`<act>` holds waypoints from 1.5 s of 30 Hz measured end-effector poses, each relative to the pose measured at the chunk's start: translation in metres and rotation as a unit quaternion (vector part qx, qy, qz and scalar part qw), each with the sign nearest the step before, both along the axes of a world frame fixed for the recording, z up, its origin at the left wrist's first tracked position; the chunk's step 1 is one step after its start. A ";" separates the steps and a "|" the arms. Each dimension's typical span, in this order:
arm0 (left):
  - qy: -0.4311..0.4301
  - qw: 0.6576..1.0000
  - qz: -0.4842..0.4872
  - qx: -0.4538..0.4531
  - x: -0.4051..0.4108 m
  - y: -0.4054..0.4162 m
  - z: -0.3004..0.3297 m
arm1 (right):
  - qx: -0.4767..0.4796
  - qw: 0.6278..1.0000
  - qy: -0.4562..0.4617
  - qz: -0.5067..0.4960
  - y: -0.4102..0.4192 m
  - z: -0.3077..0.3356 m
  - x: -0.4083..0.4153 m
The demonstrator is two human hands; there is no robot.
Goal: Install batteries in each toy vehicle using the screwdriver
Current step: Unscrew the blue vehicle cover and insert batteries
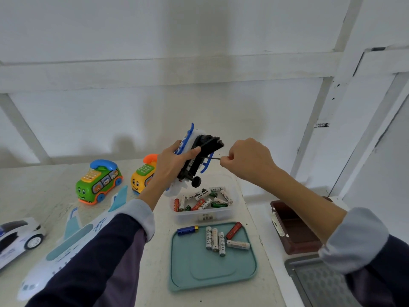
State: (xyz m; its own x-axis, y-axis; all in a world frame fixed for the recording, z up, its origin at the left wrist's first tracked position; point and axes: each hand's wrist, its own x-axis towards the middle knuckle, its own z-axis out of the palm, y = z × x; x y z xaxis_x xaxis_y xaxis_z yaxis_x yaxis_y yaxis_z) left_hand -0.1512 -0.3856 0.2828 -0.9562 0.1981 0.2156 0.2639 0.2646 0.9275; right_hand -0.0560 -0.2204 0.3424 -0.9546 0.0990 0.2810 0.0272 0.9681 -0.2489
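A blue-and-white toy vehicle (194,156) is being held aloft above the desk (44,196), its black underside turned up, gripped around the body by the left hand (174,160). A thin screwdriver (211,158) is being pinched in the curled fingers of the right hand (245,160), its tip being pointed at the underside; whether a screw is being loosened or tightened cannot be told.

The job is judged to be at an early or middle stage: a green bus toy (98,185), a yellow bus toy (143,176), a white toy aeroplane (73,242) and a white toy car (20,238) are being left waiting on the desk, apparently untouched. Batteries are being kept in a clear tub (204,214) beneath the raised toy, and more are being laid out on a teal tray (212,273).

A brown box (292,227) is being kept at the right. White walls and white framing are being shown behind.
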 end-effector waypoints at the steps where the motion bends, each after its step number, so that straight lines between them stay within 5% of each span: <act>1: -0.009 1.000 0.004 -0.003 -0.002 -0.001 -0.001 | 0.005 1.000 0.005 -0.003 -0.001 -0.002 0.000; 9: -0.120 0.992 -0.003 0.051 -0.002 0.001 0.011 | 0.096 0.995 0.023 0.006 -0.010 0.009 -0.002; 38: -0.016 0.996 -0.007 -0.087 0.009 0.002 0.004 | 0.196 0.980 0.008 0.040 0.000 -0.003 -0.009; 45: 0.030 0.979 0.018 -0.199 0.002 -0.001 0.000 | 0.217 0.975 -0.005 0.050 0.002 -0.016 -0.004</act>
